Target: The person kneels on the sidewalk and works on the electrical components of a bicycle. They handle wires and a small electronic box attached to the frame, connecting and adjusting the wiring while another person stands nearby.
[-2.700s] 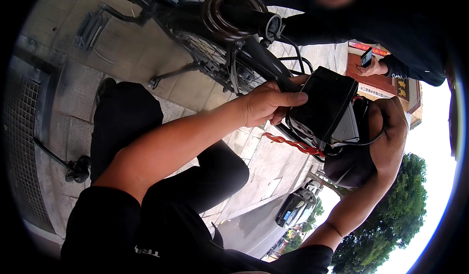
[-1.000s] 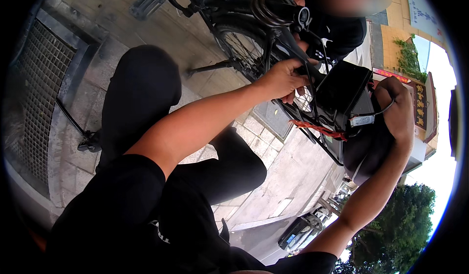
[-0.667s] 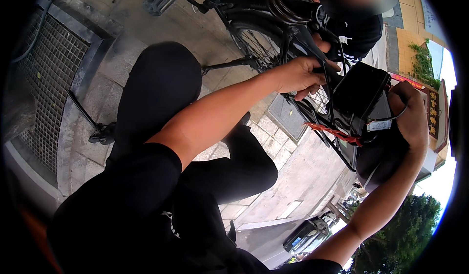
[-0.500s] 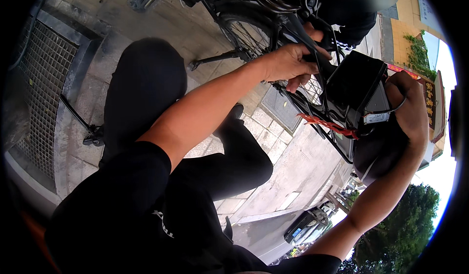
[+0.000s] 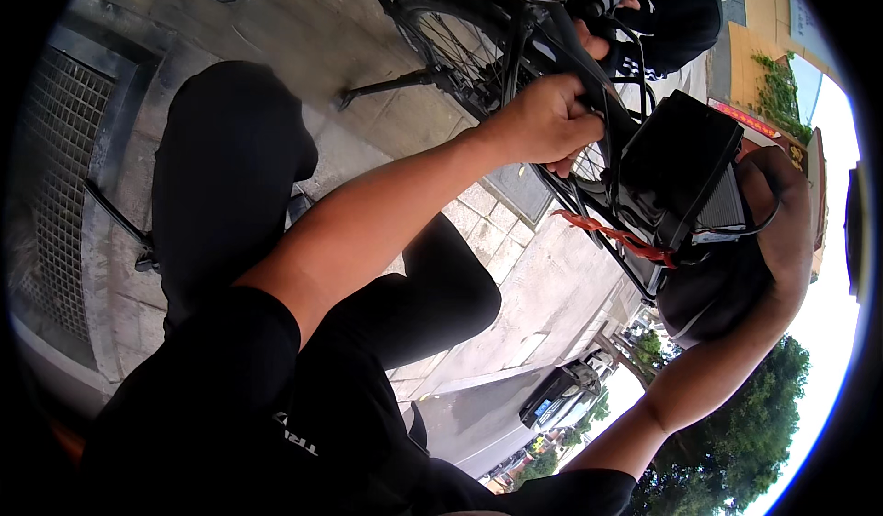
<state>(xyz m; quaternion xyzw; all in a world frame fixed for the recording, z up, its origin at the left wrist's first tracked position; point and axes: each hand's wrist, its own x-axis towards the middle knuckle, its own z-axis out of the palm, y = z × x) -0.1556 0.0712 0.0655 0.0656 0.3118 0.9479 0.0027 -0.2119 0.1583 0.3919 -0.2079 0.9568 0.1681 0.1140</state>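
Note:
A bicycle's spoked wheel (image 5: 460, 42) and black fender (image 5: 575, 56) are ahead of me. My left hand (image 5: 552, 122) is closed beside the fender and a rack stay, thumb pressed to the fingers; what it pinches is hidden. On the rack sits a glossy black box (image 5: 681, 143) with a finned side. My right hand (image 5: 777, 199) curls round the box's far right end, in shadow, with its fingertips mostly hidden. A thin black cable loops by this hand. A frayed red strap (image 5: 616, 236) is tied along the rack below the box.
Another person's hand (image 5: 590, 40) is by the frame, with a dark striped sleeve (image 5: 676, 38) behind it. A kickstand (image 5: 386, 86) rests on the paving. A metal floor grate (image 5: 64, 120) lies at left. A parked car (image 5: 561, 392) and a tree (image 5: 745, 424) are farther off.
The fingers of my left hand have drawn in tighter beside the fender. My right hand stays at the box's end, its wrist turned slightly. The whole view has shifted a little.

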